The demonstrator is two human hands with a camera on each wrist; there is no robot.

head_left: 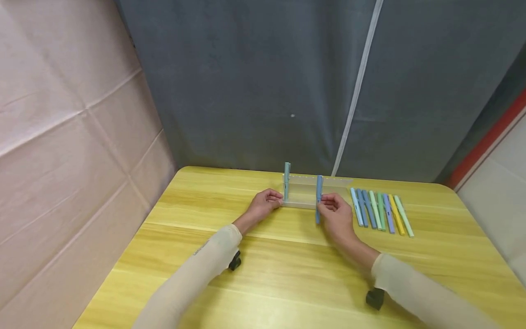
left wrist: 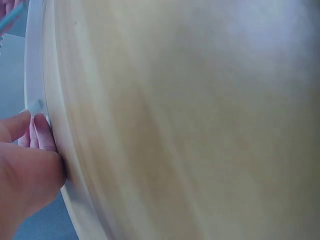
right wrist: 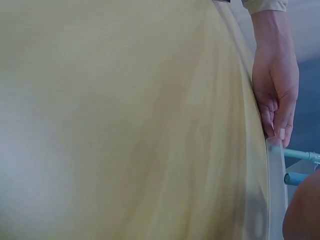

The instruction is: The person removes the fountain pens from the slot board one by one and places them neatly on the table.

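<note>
Between hands (head_left: 302,208), blue pen (head_left: 318,196) pinched.

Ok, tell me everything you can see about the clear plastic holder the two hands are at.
The clear frosted plastic holder looks like a low, wide translucent rack, lying near the far edge of the yellow wooden table. A teal pen stands upright at its left end. The left hand grips that left end with curled fingers; the right hand holds a blue pen upright against its front, right of middle. Its slots are too faint to make out.
</note>
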